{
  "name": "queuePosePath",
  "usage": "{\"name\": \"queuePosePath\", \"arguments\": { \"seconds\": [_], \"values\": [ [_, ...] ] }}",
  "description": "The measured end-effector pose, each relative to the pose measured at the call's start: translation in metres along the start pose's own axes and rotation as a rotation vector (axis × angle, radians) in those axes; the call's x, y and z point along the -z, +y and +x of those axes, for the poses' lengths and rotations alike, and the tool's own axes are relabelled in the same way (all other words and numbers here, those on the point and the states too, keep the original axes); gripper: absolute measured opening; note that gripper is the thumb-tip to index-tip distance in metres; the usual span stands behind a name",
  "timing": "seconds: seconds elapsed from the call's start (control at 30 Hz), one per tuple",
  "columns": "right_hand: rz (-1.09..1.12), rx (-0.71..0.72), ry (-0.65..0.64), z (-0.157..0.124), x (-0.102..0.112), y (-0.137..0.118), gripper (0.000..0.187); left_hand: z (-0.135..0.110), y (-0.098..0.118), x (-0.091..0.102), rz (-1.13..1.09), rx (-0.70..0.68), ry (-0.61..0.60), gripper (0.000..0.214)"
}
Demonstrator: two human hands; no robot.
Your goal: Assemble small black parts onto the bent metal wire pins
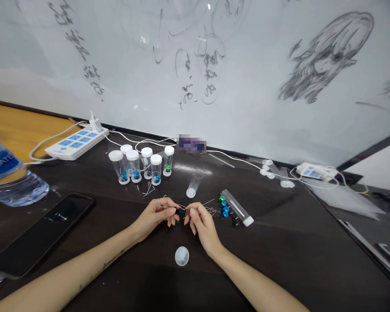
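Observation:
Between the fingertips of both hands is a small black part, too small to name exactly. My left hand pinches its left side, with a thin wire-like piece running past the fingers. My right hand grips the right side, fingers closed. Just right of that hand lie loose thin wires and small blue and green metallic parts, with black bits near them. A clear tube with a white cap lies beside these. Below the hands sits a round whitish cap.
Several capped clear tubes with blue or green parts stand back left, near bent hex keys. Another tube lies behind the hands. A phone, water bottle and power strip occupy the left; another strip is right.

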State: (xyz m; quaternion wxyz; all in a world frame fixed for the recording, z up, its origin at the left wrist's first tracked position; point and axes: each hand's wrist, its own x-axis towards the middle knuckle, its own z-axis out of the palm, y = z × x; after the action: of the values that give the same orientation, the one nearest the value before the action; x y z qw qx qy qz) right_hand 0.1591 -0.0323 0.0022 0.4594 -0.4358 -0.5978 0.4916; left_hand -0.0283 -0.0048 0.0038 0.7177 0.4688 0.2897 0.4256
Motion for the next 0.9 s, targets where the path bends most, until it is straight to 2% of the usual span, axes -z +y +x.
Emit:
{"name": "queuePosePath", "arguments": {
  "seconds": [0.17, 0.4, 0.6, 0.77, 0.9],
  "values": [
    [-0.037, -0.006, -0.033, -0.0002, 0.0005, 0.0009, 0.031, -0.0002, -0.0004, -0.0007, 0.037, 0.008, -0.024, 0.022],
    [-0.098, -0.010, -0.079, 0.0001, -0.0002, 0.0026, 0.044, -0.0003, -0.0028, -0.0003, 0.071, -0.009, -0.052, 0.021],
    [-0.049, -0.013, -0.018, -0.0003, -0.0004, 0.0020, 0.030, -0.0002, -0.0001, -0.0010, 0.034, -0.004, -0.003, 0.023],
    [-0.090, 0.004, -0.042, -0.0005, -0.0003, 0.0018, 0.027, 0.0002, 0.0007, -0.0010, 0.037, -0.006, -0.003, 0.023],
    [-0.139, -0.002, -0.058, -0.0001, -0.0011, 0.0024, 0.039, 0.0005, -0.0008, -0.0008, 0.057, -0.006, -0.020, 0.023]
  ]
}}
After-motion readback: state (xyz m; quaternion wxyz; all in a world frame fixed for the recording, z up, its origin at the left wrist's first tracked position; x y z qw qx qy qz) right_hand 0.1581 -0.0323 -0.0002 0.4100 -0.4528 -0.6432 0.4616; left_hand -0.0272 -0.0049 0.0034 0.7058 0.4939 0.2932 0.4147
